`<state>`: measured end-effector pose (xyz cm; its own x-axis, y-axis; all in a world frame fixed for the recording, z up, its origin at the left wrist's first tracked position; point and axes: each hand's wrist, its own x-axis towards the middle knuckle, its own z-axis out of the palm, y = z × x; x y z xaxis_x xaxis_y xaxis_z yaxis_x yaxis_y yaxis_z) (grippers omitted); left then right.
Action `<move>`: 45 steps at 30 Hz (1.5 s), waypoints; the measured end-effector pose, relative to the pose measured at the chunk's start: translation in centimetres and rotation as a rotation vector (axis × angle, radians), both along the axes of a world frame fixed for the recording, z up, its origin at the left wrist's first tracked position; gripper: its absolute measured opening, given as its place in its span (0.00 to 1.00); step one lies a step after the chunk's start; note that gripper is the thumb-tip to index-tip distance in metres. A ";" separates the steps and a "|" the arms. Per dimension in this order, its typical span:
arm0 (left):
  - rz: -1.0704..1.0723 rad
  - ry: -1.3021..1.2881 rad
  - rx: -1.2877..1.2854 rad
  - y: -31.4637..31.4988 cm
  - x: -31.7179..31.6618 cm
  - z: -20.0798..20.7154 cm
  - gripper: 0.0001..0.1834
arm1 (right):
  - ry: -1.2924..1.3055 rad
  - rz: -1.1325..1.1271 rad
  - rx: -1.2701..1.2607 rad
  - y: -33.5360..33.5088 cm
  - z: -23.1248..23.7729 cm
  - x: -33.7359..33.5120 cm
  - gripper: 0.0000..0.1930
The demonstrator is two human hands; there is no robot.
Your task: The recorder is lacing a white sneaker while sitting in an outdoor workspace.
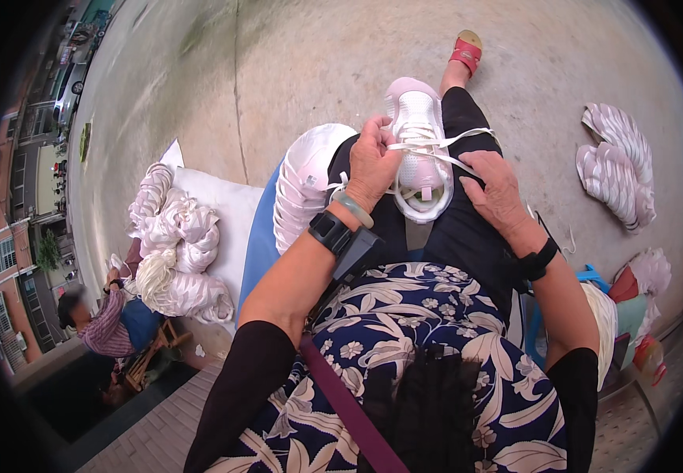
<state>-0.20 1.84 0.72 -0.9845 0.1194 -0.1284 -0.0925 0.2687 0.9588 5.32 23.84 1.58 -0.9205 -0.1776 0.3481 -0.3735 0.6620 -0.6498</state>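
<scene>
Resting on lap, shoe (419,150) btwn hands (373,162)

Outdoors, daylight. Grey concrete ground (318,55) with cracks and faint green stains. Paved brick strip (160,426) at lower left. Reddish buildings (7,252) with windows along left edge, small tree (48,251) beside them, parked car (70,83) upper left.

two pink shoes (419,150), two hands (373,162), one red sandal (466,52)

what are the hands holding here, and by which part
The left hand grips the pale pink sneaker at its laced top, fingers among the white laces. The right hand pulls a lace strand taut beside it.
</scene>
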 end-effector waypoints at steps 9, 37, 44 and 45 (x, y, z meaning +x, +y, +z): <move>0.010 -0.186 0.204 0.1 0.6 1.4 0.25 | -0.122 0.093 0.145 -1.5 -1.0 -1.3 0.07; -0.843 0.067 0.287 4.0 2.3 16.8 0.10 | -0.453 0.166 -0.691 4.9 18.8 4.4 0.09; -0.519 0.267 -0.336 -3.6 1.6 16.5 0.10 | -0.598 0.160 -0.453 3.8 12.5 4.2 0.06; -0.459 0.234 -0.415 -3.8 2.0 16.0 0.08 | -0.605 0.180 -0.420 2.9 11.9 4.1 0.05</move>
